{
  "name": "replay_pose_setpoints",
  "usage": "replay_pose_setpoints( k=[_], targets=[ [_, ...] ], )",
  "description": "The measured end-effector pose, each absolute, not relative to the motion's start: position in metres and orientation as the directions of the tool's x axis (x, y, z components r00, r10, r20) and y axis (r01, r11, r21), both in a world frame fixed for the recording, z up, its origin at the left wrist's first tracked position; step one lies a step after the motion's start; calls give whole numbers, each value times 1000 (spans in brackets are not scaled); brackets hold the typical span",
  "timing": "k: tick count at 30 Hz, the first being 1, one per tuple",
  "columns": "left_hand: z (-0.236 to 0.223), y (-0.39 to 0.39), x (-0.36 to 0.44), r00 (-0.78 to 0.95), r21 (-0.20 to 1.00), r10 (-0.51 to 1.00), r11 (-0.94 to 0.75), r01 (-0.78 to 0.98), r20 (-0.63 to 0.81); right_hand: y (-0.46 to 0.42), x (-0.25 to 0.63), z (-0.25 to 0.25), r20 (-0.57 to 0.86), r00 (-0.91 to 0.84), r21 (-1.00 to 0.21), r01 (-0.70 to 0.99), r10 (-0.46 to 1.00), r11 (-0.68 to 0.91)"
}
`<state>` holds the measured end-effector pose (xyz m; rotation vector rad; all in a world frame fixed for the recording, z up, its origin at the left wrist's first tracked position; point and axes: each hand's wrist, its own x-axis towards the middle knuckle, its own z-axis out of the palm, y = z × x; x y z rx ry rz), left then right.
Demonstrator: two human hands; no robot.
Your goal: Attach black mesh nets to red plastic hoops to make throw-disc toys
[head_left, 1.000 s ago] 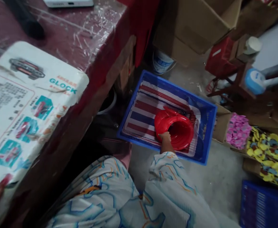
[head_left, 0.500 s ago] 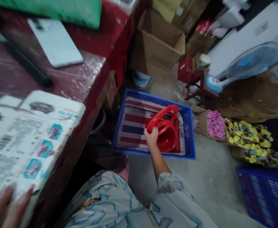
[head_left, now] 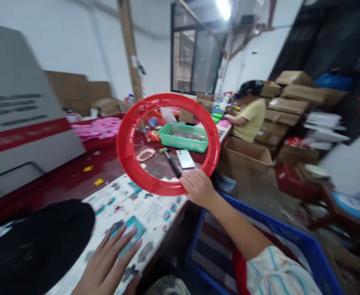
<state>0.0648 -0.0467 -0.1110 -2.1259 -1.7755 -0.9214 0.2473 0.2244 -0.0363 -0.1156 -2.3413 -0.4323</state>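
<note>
While the left hand (head_left: 108, 262) is pressed flat, fingers spread, on the printed white box (head_left: 131, 205), the red ring (head_left: 131, 123) is pinched at its lower rim by the right hand (head_left: 198, 186) above the table (head_left: 75, 180). A firm pinch should be kept so the ring is lowered level. Half a second earlier it was being drawn from the blue crate (head_left: 309, 246).

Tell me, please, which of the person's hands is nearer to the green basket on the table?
The right hand, which holds the red ring up just in front of the green basket. The left hand lies flat on the printed sheet, much farther back.
</note>
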Motion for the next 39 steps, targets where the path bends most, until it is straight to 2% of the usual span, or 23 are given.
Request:
replay_pose_setpoints(
  k=[1, 3, 5, 6, 8, 10, 14, 17, 21, 25, 28, 31, 35, 37, 39],
  targets=[
    [-99, -55, 59, -36, 311, 819, -176, 934, 572, 219, 238, -25, 686, -719, 312, 147, -115, 939],
    [-78, -69, 47, -350, 606, 801, -20, 795, 485, 204, 222, -8, 682, -696, 358, 51, -223, 932],
    [-62, -79, 33, -642, 900, 703, 5, 436, 307, 185, 206, 2, 681, -666, 375, -40, -304, 926],
    [-54, -83, 25, -734, 975, 648, -61, 215, 203, 175, 198, 5, 681, -650, 374, -88, -337, 923],
    [-37, -94, 10, -807, 964, 590, -229, -132, 30, 154, 181, 6, 678, -625, 352, -187, -387, 917],
    [-19, -109, -5, -807, 895, 590, -339, -290, -38, 136, 164, 2, 673, -606, 313, -286, -424, 906],
    [12, -148, -39, -806, 734, 578, -491, -469, -129, 113, 128, -14, 636, -560, 276, -478, -531, 834],
    [20, -174, -66, -762, 714, 630, -464, -524, -150, 108, 103, -28, 580, -509, 328, -568, -636, 755],
    [17, -189, -90, -667, 753, 740, -389, -531, -87, 110, 77, -39, 554, -452, 363, -625, -699, 691],
    [15, -182, -104, -719, 763, 694, -438, -476, -50, 117, 55, -40, 446, -478, 392, -656, -757, 645],
    [19, -174, -109, -750, 761, 661, -472, -445, -29, 122, 39, -31, 384, -510, 368, -680, -769, 635],
    [27, -166, -104, -764, 796, 645, -460, -394, -5, 113, 23, -10, 499, -513, 280, -668, -699, 690],
    [33, -154, -93, -768, 909, 641, -304, -283, -25, 73, 0, 31, 797, -461, 67, -574, -390, 816],
    [34, -150, -90, -800, 938, 600, -270, -218, -13, 50, -14, 46, 807, -498, -34, -574, -317, 818],
    [37, -148, -90, -820, 933, 572, -300, -200, 8, 34, -26, 52, 786, -545, -77, -556, -292, 828]
  ],
)
